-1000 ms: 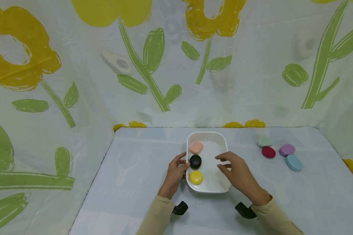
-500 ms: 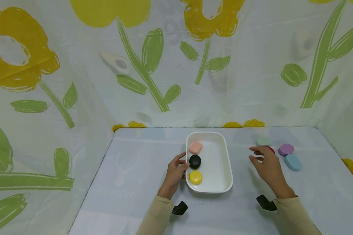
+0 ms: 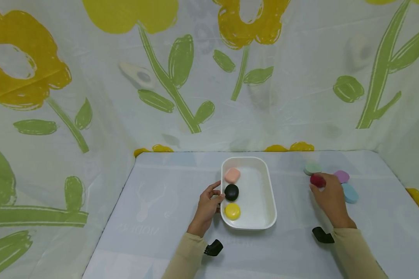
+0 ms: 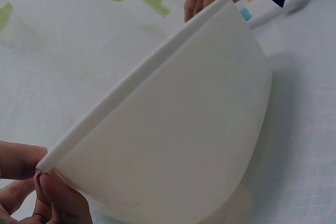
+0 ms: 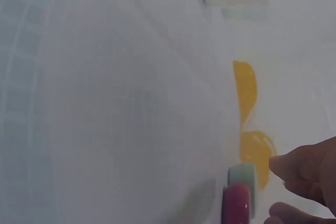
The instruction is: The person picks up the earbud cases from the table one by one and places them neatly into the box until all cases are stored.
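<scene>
My left hand (image 3: 206,207) pinches the left rim of a white rectangular tray (image 3: 256,221) between thumb and fingers; the left wrist view shows the grip at the tray's edge (image 4: 131,80). Along the tray's left side lie a pink rounded piece (image 3: 232,175), a black round one (image 3: 231,192) and a yellow one (image 3: 232,211). My right hand (image 3: 331,199) is over a smooth red oval piece (image 3: 317,181) on the table, thumb and fingers spread about it. Seen from the right wrist, the fingertips (image 5: 281,166) stand a little above the red piece (image 5: 237,203), apart from it.
Beside the red piece lie a pale green piece (image 3: 312,168), a purple one (image 3: 342,176) and a light blue one (image 3: 350,193), partly behind the right hand. A pale cloth covers the table (image 3: 153,209). Flower-printed sheeting (image 3: 300,97) hangs behind and at the sides.
My right hand has moved from over the tray, rightward across the table, to the red piece. The left hand has kept its hold on the tray, which has stayed put.
</scene>
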{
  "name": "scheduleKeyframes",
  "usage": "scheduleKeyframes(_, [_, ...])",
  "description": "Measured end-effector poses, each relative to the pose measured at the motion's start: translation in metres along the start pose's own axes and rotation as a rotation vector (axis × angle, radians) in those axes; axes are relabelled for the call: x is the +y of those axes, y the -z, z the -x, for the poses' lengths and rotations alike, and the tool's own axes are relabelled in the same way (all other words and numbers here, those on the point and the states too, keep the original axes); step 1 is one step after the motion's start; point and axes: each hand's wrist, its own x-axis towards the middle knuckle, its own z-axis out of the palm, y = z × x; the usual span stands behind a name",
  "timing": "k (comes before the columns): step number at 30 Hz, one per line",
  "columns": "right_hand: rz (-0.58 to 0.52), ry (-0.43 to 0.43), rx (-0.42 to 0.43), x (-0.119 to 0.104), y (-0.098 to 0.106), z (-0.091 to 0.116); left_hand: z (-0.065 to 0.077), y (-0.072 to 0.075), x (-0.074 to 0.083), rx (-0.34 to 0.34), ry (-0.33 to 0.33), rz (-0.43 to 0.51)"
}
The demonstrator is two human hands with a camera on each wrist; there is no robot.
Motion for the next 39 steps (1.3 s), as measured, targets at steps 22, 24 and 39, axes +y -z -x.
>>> scheduleKeyframes(22, [0.08,-0.14,-0.124,0.019,-0.003,-0.015,0.002,0.0,0.001,-0.012,-0.006,0.008])
scheduleKeyframes(24, [0.082,-0.149,-0.137,0.018,-0.003,-0.016,0.002,0.0,0.001,-0.013,-0.007,0.009])
scheduleKeyframes(39, [0.12,-0.178,-0.256,0.006,-0.005,-0.012,0.003,-0.001,0.002,0.002,0.0,0.002])
